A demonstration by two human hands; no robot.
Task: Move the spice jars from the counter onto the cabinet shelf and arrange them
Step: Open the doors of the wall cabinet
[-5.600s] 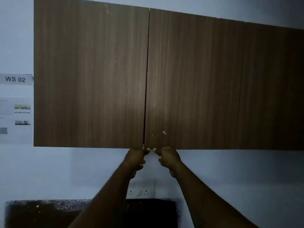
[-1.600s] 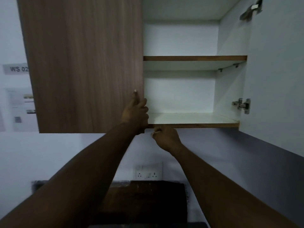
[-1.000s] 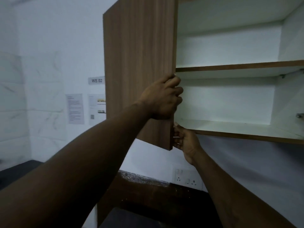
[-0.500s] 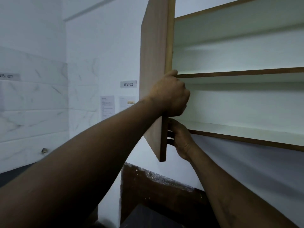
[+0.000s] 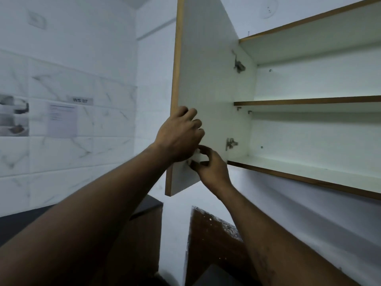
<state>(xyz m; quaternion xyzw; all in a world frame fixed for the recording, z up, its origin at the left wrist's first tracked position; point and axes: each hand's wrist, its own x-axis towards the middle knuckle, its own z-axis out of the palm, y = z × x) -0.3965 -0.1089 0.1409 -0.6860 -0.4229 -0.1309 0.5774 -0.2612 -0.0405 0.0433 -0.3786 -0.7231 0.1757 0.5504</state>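
The wall cabinet stands open, its white inside lit. Its left door (image 5: pixel 208 75) is swung wide, showing its white inner face and brown edge. My left hand (image 5: pixel 179 137) grips the door's free edge, fingers curled onto the inner face. My right hand (image 5: pixel 208 166) touches the door's inner face low down, just under the left hand, fingers bent against it. The lower shelf (image 5: pixel 299 170) and middle shelf (image 5: pixel 309 101) hold nothing. No spice jars are in view.
Two metal hinges (image 5: pixel 231 143) sit on the door near the cabinet side. A dark counter (image 5: pixel 214 234) lies below, with a marble-tiled wall (image 5: pixel 61 141) and paper notices to the left.
The left door has swung further open, from edge-on to showing its white inner face. Both hands stayed on it and the view turned left.
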